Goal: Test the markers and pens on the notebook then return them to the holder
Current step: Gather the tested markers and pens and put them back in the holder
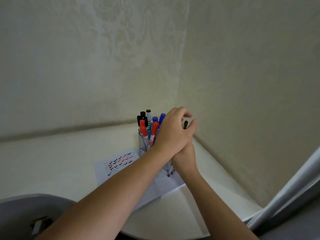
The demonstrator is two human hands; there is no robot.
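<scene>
Reaching across from the lower left, the left hand [173, 130] sits above and in front of the holder [143, 144], its fingers curled narrow around a black pen [185, 124]; only the pen's dark upper end shows, between the thumb and the bent fingertips, tilted slightly off upright. The right hand [183, 157] comes up from the lower right and lies directly beneath the left wrist, touching it. Its fingers are hidden under the left hand, so I cannot tell whether they are spread or closed. Just below that hand, a few slim dark pen tips [170, 171] poke downward over the paper, though what holds them is hidden.

To the left of the left-hand fingers, the holder stands upright, a patterned cup packed with markers: 2 red-capped markers [143, 129] at the front, black-capped markers [142, 116] behind them, 1 with a white barrel, and blue-capped markers [161, 118] nearest the knuckles, partly covered by them.

Below and left of both hands, the notebook [114, 168] lies open on the white table [52, 161], its left page carrying rows of small black, red and blue check-like strokes. The left forearm crosses over the notebook's middle. Beyond the fingertips, 2 pale patterned walls meet in a corner right behind the holder.
</scene>
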